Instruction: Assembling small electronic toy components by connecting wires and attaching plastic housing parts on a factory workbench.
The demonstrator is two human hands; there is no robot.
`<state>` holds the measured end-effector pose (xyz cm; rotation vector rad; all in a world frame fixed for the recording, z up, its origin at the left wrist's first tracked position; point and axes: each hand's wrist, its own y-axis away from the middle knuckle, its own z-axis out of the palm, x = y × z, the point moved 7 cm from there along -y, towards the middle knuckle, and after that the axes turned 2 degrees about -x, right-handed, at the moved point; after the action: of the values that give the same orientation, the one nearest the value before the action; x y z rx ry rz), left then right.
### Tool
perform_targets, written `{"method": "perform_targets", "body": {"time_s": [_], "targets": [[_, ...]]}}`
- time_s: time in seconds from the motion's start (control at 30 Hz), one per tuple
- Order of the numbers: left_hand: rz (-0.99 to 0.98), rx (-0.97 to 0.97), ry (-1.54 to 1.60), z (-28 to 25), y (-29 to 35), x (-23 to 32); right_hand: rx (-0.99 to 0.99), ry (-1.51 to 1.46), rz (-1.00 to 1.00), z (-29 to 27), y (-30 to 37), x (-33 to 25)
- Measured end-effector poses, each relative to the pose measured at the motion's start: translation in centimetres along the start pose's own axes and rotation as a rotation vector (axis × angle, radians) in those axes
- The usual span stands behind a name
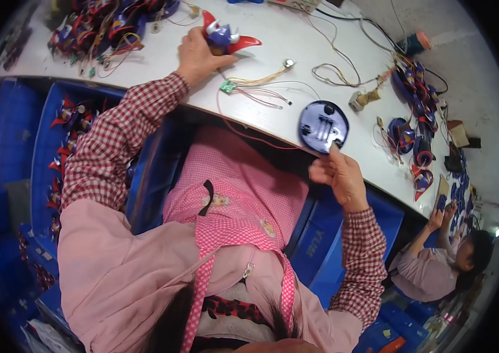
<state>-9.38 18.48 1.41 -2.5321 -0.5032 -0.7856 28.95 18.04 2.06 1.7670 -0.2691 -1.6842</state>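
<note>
Near the far side of the white table [249,115], my left hand [198,59] is closed on a small blue plastic toy [221,36] with red wing-like points and white horn-like parts. A thin red wire trails down from around that hand. At the near edge, my right hand [346,176] has its fingertips on the lower rim of a round dark-blue plastic shell [324,120], its shiny slotted inside facing up. Between the hands lies a small green circuit board [228,86] with thin wires and a small round metal part [288,63].
Wired toy parts [94,32] heap at the far left; more dark-blue pieces [417,100] line the right. A small metal block [357,101] lies right of the shell. Blue bins [49,117] with toys stand at left. Another person [437,265] works at far right.
</note>
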Motion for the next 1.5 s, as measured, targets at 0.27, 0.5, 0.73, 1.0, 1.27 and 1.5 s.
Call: {"method": "perform_targets", "body": {"time_s": [0.27,0.5,0.73,1.0,1.27,1.5], "targets": [[0.212,0.374,-0.154,-4.7,4.7,1.4,0.601,0.904,-1.045,-7.0,-4.9,-13.0],[0.372,-0.444,0.203,5.9,7.8,15.3,0.165,0.522,-0.711,-5.0,-7.7,-12.8],[0.419,-0.453,0.08,10.0,7.2,16.9,0.029,0.374,-0.752,1.6,-0.6,-7.3],[0.403,-0.366,0.229,9.7,7.9,16.5,0.242,0.88,-1.261,3.3,1.7,-5.6],[0.383,-0.317,0.272,9.6,8.0,16.2,0.174,1.056,-1.191,5.2,1.7,-5.6],[0.306,-0.353,0.237,9.3,8.1,16.5,0.065,0.877,-0.901,3.5,-1.1,-5.7]]}}
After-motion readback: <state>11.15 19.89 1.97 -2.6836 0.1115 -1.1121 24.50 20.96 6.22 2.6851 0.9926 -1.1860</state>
